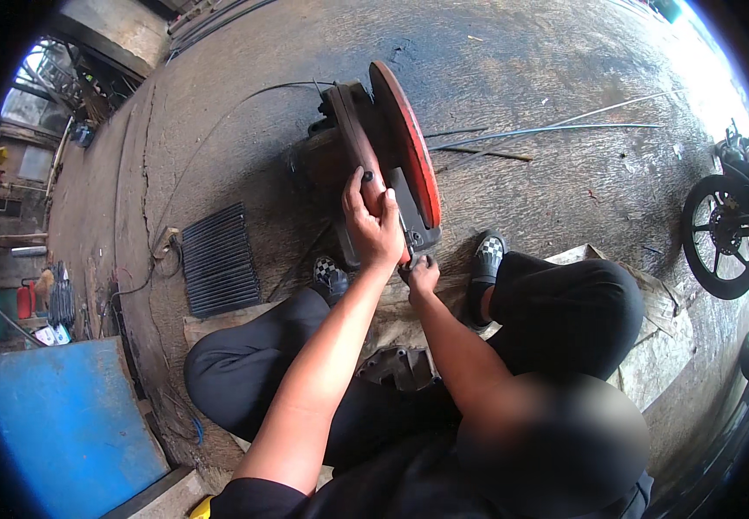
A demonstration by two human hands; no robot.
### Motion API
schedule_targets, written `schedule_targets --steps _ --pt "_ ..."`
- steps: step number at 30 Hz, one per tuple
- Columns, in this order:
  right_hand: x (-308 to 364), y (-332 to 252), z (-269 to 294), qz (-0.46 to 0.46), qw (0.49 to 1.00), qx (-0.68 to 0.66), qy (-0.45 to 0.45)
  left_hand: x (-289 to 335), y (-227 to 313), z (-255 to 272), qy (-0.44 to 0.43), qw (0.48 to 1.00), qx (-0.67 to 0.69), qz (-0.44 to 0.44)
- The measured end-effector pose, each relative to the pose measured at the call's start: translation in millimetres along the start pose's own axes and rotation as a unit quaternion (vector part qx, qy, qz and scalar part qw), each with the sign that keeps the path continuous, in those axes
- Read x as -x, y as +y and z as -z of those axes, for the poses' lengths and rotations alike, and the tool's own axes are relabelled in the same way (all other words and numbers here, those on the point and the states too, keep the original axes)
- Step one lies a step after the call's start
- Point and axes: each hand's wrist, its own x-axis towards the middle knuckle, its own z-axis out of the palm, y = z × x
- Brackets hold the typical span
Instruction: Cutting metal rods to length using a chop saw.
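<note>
A heavy machine that looks like a cut-off saw (353, 121), with a large red-rimmed disc or guard (409, 130), stands on the concrete before me. My left hand (372, 227) is wrapped round its brownish-red arm (356, 138), fingers on the left side and thumb on top. Just below, close to the red lower end of that arm, my right hand (423, 274) is closed. Its fingers hide what they hold, if anything; a small dark piece shows beside them. Between my legs lies a dark metal part (398, 368) on a cloth.
A ribbed black grate (221, 259) lies left of the machine, with a cable (162, 212) near it. Thin rods (556, 129) lie on the floor to the right. A blue panel (67, 424) is at lower left. A motorcycle wheel (725, 236) stands at far right.
</note>
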Motion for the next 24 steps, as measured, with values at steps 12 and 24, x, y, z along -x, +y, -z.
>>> schedule_targets --steps 12,24 --pt "18.1 -34.6 -2.7 -0.233 0.965 -0.103 -0.06 0.5 1.3 0.7 -0.006 1.0 0.002 0.014" --pt "11.5 -17.4 23.4 0.239 0.925 0.277 -0.101 0.5 -0.1 -1.0 0.001 1.0 -0.008 0.011"
